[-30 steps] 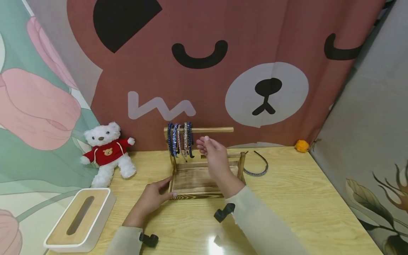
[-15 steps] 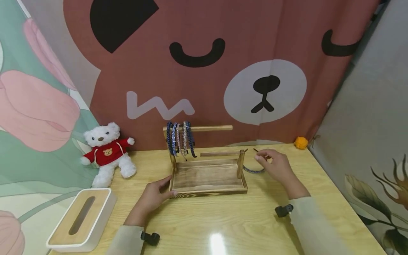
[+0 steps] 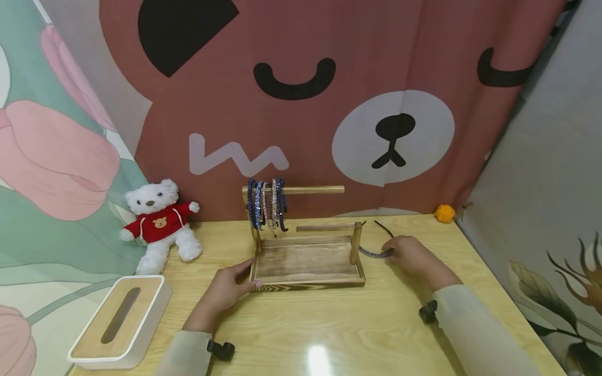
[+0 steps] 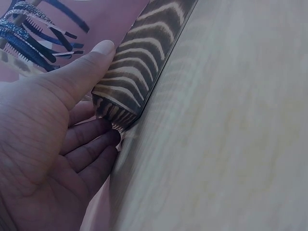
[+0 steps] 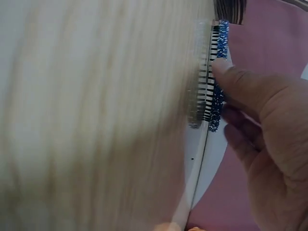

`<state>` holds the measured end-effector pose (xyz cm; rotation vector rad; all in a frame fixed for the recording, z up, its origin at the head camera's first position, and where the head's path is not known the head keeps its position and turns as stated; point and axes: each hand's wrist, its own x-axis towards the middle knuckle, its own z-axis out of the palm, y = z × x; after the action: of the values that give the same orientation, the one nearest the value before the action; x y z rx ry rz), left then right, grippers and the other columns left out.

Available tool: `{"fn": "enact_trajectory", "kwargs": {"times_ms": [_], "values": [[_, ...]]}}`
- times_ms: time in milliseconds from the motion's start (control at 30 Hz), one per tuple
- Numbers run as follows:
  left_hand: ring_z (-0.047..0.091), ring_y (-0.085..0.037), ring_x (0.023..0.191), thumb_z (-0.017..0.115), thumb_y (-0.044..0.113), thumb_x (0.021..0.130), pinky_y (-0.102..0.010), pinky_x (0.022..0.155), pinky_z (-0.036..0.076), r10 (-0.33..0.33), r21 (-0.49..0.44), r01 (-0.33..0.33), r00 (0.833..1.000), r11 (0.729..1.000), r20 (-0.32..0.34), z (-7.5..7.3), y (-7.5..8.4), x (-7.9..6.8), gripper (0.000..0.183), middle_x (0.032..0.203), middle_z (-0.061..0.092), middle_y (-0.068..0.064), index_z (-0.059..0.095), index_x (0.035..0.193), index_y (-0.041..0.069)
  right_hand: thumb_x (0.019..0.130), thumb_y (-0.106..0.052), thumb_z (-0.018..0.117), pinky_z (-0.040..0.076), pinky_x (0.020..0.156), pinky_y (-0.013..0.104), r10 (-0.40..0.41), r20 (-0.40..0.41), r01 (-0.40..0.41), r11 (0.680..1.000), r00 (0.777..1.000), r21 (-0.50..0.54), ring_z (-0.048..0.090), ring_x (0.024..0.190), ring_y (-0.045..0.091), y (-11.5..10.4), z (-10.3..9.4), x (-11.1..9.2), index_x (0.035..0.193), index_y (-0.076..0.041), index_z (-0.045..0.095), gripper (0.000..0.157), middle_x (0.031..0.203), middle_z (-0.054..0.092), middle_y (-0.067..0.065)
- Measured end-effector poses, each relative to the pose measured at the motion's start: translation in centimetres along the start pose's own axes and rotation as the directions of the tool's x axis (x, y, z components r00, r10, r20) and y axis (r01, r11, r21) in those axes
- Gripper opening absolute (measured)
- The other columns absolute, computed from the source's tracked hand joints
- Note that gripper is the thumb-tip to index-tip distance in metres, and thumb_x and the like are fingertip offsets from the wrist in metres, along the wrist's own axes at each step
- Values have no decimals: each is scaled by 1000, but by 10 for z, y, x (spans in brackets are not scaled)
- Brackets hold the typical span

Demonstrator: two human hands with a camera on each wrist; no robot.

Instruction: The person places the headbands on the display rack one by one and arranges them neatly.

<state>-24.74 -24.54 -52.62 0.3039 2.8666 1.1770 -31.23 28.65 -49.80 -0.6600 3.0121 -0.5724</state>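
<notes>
On the table stands a wooden headband stand point(image 3: 305, 284) with a tray base and a top bar. Several beaded headbands point(image 3: 266, 203) hang at the bar's left end. My left hand point(image 3: 226, 292) holds the base's front left corner, thumb along the striped front board point(image 4: 139, 62) and fingers at its end. To the right of the stand, my right hand point(image 3: 414, 257) pinches a loose headband point(image 3: 373, 254) between thumb and fingers. In the right wrist view this headband point(image 5: 221, 43) shows blue beads and a row of comb teeth, close over the tabletop.
A white teddy bear point(image 3: 162, 224) in a red sweater sits at the back left. Before it is a white tissue box point(image 3: 117, 318) with a wooden lid. An orange ball point(image 3: 444, 213) lies near the back right edge, by the printed curtain point(image 3: 301, 130).
My right hand has moved from the hanging headbands rightward and down to the loose headband, and now pinches it. The left hand has stayed on the stand's corner.
</notes>
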Motion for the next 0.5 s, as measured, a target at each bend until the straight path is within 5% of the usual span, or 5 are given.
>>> {"fn": "enact_trajectory", "kwargs": {"times_ms": [500], "values": [[54,-41,150,84,51,95,-60,124,45,0,14,0,1000,1000,3,2,-4,2,79,159,59,-15,56,162,22,94,2,81,66,89,49,-121,25,123,985,992,-120,77,97,31,-1,0,-4,101,-10,88,15,100,82,5]]}}
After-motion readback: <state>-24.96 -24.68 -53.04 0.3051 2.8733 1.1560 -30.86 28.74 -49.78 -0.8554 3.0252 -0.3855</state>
